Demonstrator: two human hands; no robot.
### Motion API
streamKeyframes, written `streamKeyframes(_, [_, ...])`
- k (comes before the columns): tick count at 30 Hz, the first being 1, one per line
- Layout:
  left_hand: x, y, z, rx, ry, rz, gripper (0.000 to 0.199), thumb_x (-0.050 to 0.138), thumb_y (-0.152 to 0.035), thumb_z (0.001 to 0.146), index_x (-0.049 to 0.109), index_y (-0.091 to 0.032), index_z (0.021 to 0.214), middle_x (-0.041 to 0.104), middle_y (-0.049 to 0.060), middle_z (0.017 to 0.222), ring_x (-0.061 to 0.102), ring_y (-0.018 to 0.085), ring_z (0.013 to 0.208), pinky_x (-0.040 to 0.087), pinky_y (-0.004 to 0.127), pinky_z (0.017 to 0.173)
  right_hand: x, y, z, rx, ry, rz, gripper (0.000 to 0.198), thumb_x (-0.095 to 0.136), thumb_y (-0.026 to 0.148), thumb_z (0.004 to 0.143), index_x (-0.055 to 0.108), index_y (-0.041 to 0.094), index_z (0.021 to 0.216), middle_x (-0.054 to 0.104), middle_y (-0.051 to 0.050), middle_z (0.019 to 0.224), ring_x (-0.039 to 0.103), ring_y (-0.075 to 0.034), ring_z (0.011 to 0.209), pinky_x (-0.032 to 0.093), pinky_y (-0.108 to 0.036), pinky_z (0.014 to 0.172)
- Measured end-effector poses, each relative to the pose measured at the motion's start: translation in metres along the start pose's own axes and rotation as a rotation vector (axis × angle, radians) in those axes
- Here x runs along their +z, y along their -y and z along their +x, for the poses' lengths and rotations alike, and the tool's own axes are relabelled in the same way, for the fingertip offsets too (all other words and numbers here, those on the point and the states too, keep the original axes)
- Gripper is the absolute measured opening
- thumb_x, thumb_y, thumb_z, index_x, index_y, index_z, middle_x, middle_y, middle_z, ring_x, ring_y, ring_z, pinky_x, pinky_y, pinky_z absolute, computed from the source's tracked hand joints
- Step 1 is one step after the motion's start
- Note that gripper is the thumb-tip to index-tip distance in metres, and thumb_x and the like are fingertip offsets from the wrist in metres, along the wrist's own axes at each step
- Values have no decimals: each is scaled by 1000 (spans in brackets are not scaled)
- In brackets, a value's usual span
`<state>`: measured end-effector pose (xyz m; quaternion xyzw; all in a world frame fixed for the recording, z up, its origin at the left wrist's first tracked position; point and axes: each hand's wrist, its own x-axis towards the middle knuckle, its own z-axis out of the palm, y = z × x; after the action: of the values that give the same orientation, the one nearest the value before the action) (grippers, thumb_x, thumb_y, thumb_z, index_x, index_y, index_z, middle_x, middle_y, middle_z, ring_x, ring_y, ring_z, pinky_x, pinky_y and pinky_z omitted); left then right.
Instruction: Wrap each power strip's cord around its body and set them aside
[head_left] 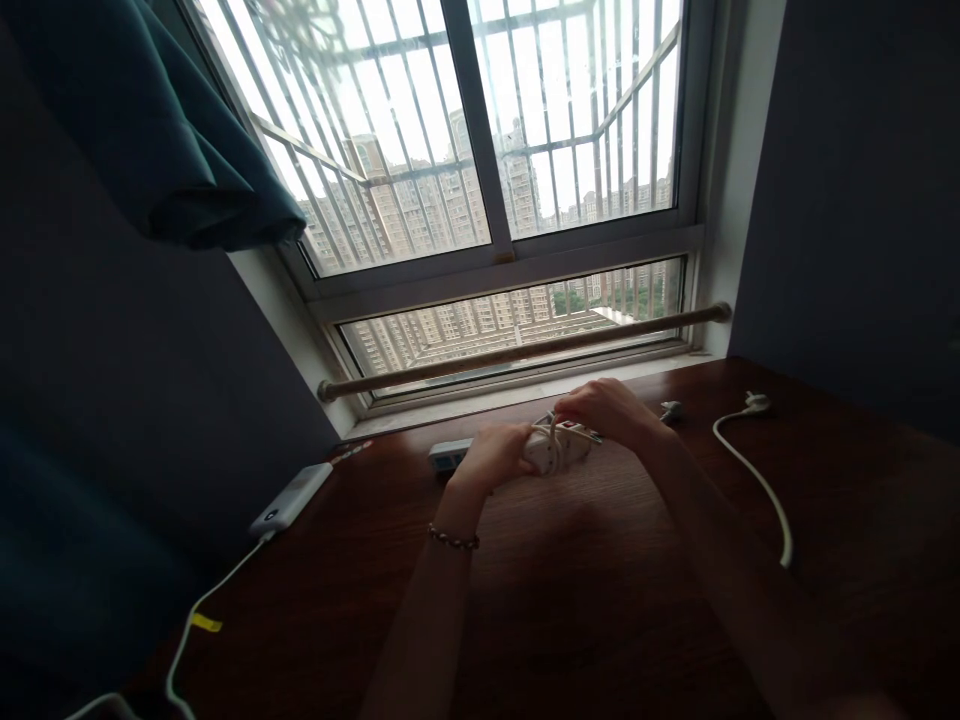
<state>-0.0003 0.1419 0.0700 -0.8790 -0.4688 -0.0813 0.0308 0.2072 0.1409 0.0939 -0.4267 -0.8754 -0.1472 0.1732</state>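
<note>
A white power strip [536,452] is held above the wooden tabletop, with a pale cord [555,445] looped around its middle. My left hand [495,452] is closed around the strip's left end, a braided bracelet [454,540] on its wrist. Fingers of my right hand [604,405] pinch the cord at the top of the strip. Behind my left hand lies a small white and blue box [448,457], partly hidden. To the right of my right wrist is a small plug [671,410].
A white cord with a plug [757,402] lies on the right of the table [585,610]. On the left rests a white power bank [292,497] with a cable [217,590] and yellow tag [206,623]. Beyond are a barred window, a rail [525,352] and a blue curtain [172,150].
</note>
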Motion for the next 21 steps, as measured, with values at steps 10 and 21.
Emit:
streamKeyframes(10, [-9, -8, -11, 66, -125, 64, 19, 63, -18, 73, 69, -30, 86, 68, 1, 79, 56, 27, 91, 16, 63, 100, 5, 5, 2, 35, -34, -36, 58, 43, 67, 80, 66, 16, 67, 64, -8, 60, 57, -17, 58, 18, -27, 53])
streamKeyframes(21, [-33, -36, -28, 317, -208, 134, 29, 59, -5, 74, 65, -31, 88, 66, -4, 77, 53, 23, 97, -6, 63, 105, -3, -7, -8, 5, -150, 410, 56, 63, 68, 63, 56, 14, 53, 43, 4, 44, 34, -7, 47, 20, -22, 49])
